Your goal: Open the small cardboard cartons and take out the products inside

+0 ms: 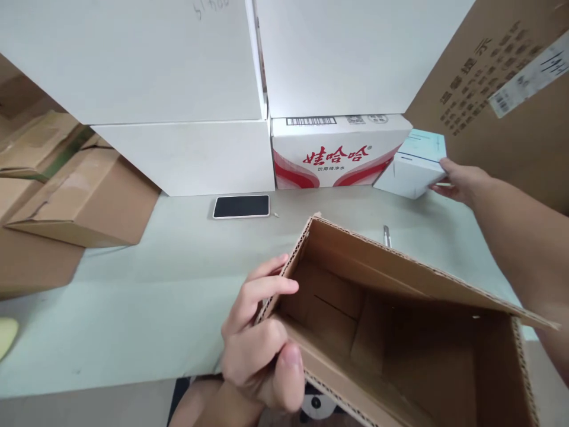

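In the head view, my left hand [262, 338] grips the left rim of an open brown cardboard box [427, 350], fingers over its edge. The box is tilted toward me, and its visible inside holds nothing I can make out. Out at the right, my right hand [462, 181] has its fingers around the right side of a small white box with a pale blue-green top [411, 166]. That small box is tipped, close to the tabletop, beside a white carton with red lettering [333, 157]. The underside of the small box is partly hidden.
A phone [241, 206] lies face up on the pale green table [146, 320]. Behind the cardboard box rests a utility knife [387, 236]. Brown boxes [89, 196] are stacked at left, large white boxes [178, 71] stand behind, and a big brown carton [498, 101] stands at right.
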Available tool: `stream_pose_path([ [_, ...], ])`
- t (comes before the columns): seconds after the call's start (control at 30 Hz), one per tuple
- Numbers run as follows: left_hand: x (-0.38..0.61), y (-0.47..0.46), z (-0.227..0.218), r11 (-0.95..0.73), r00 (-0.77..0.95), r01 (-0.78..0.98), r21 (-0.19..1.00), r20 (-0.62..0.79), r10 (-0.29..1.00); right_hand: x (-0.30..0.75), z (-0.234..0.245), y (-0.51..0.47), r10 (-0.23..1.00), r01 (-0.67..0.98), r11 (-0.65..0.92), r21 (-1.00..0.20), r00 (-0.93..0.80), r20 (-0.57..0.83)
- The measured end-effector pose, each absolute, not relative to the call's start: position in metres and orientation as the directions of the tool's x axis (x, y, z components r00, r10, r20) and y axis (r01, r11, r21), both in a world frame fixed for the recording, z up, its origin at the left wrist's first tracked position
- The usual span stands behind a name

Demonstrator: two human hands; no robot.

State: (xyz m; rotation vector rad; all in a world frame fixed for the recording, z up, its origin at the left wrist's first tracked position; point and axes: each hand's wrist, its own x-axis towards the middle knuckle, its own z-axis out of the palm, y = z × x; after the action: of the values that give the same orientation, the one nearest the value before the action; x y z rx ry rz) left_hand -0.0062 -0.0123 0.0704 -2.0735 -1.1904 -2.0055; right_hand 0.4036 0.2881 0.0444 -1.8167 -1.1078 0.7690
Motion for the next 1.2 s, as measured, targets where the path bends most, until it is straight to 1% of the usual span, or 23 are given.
stream_pose_path([
  [0.07, -0.006, -0.013, 0.071, -0.703, -0.114, 0.52, 0.484, 0.856, 0.504, 0.389, 0.047, 0.294, 0.835, 0.295, -0.387, -0.873, 0.514, -0.197],
  [0.1, -0.006, -0.013, 0.071, -0.7, -0.119, 0.518, 0.492, 0.852, 0.51, 0.381, 0.048, 0.293, 0.817, 0.259, -0.412, -0.874, 0.53, -0.228],
  [0.17, -0.006, -0.013, 0.071, -0.702, -0.13, 0.513, 0.495, 0.853, 0.506, 0.366, 0.051, 0.288, 0.809, 0.223, -0.418, -0.881, 0.532, -0.25],
  [0.27, -0.006, -0.012, 0.069, -0.726, -0.141, 0.492, 0.48, 0.867, 0.477, 0.344, 0.057, 0.266, 0.817, 0.204, -0.392, -0.897, 0.526, -0.237],
  [0.37, -0.007, -0.011, 0.067, -0.754, -0.123, 0.459, 0.47, 0.874, 0.47, 0.328, 0.067, 0.214, 0.852, 0.201, -0.317, -0.927, 0.491, -0.185],
  [0.43, -0.008, -0.012, 0.066, -0.757, -0.118, 0.448, 0.476, 0.871, 0.477, 0.324, 0.072, 0.156, 0.895, 0.195, -0.207, -0.959, 0.435, -0.105],
  [0.47, -0.009, -0.013, 0.066, -0.758, -0.119, 0.444, 0.478, 0.87, 0.479, 0.325, 0.075, 0.122, 0.916, 0.2, -0.132, -0.971, 0.4, -0.042],
  [0.5, -0.009, -0.015, 0.065, -0.759, -0.121, 0.439, 0.481, 0.868, 0.481, 0.327, 0.077, 0.086, 0.933, 0.209, 0.03, -0.977, 0.344, 0.102],
  [0.53, -0.01, -0.016, 0.065, -0.76, -0.122, 0.433, 0.485, 0.867, 0.484, 0.33, 0.079, 0.05, 0.94, 0.273, 0.183, -0.945, 0.232, 0.249],
  [0.57, -0.011, -0.017, 0.065, -0.762, -0.12, 0.426, 0.489, 0.865, 0.488, 0.333, 0.081, 0.015, 0.902, 0.396, 0.338, -0.854, 0.124, 0.414],
  [0.6, -0.011, -0.019, 0.065, -0.763, -0.118, 0.417, 0.495, 0.861, 0.494, 0.335, 0.083, -0.015, 0.837, 0.561, 0.469, -0.683, -0.036, 0.546],
  [0.63, -0.012, -0.02, 0.065, -0.764, -0.117, 0.406, 0.502, 0.858, 0.501, 0.337, 0.086, -0.041, 0.769, 0.669, 0.569, -0.478, -0.227, 0.597],
  [0.67, -0.013, -0.021, 0.065, -0.768, -0.116, 0.392, 0.506, 0.856, 0.504, 0.336, 0.089, -0.061, 0.705, 0.722, 0.637, -0.271, -0.403, 0.583],
  [0.7, -0.013, -0.022, 0.064, -0.777, -0.116, 0.374, 0.507, 0.857, 0.503, 0.335, 0.093, -0.075, 0.655, 0.723, 0.683, -0.103, -0.545, 0.523],
  [0.73, -0.013, -0.023, 0.063, -0.785, -0.118, 0.354, 0.508, 0.857, 0.501, 0.331, 0.098, -0.084, 0.618, 0.697, 0.717, 0.01, -0.643, 0.452],
  [0.77, -0.013, -0.023, 0.062, -0.792, -0.122, 0.334, 0.51, 0.857, 0.5, 0.327, 0.104, -0.089, 0.591, 0.666, 0.742, 0.076, -0.703, 0.396],
  [0.83, -0.013, -0.025, 0.057, -0.791, -0.135, 0.317, 0.523, 0.851, 0.508, 0.318, 0.115, -0.092, 0.556, 0.627, 0.769, 0.125, -0.753, 0.353],
  [0.9, -0.013, -0.025, 0.048, -0.77, -0.16, 0.321, 0.551, 0.833, 0.53, 0.31, 0.123, -0.093, 0.553, 0.619, 0.773, 0.139, -0.765, 0.332],
  [0.97, -0.013, -0.023, 0.037, -0.76, -0.21, 0.286, 0.583, 0.812, 0.544, 0.305, 0.127, -0.095, 0.573, 0.625, 0.772, 0.119, -0.764, 0.296],
  [1.03, -0.015, -0.019, 0.025, -0.746, -0.296, 0.203, 0.635, 0.766, 0.571, 0.304, 0.126, -0.098, 0.585, 0.625, 0.777, 0.077, -0.762, 0.277],
  [1.1, -0.019, -0.014, 0.015, -0.705, -0.394, 0.116, 0.7, 0.684, 0.614, 0.303, 0.124, -0.099, 0.565, 0.605, 0.796, 0.035, -0.761, 0.317],
  [1.2, -0.026, -0.008, 0.007, -0.619, -0.508, 0.027, 0.785, 0.544, 0.668, 0.302, 0.127, -0.097, 0.5, 0.572, 0.82, 0.021, -0.734, 0.46],
])
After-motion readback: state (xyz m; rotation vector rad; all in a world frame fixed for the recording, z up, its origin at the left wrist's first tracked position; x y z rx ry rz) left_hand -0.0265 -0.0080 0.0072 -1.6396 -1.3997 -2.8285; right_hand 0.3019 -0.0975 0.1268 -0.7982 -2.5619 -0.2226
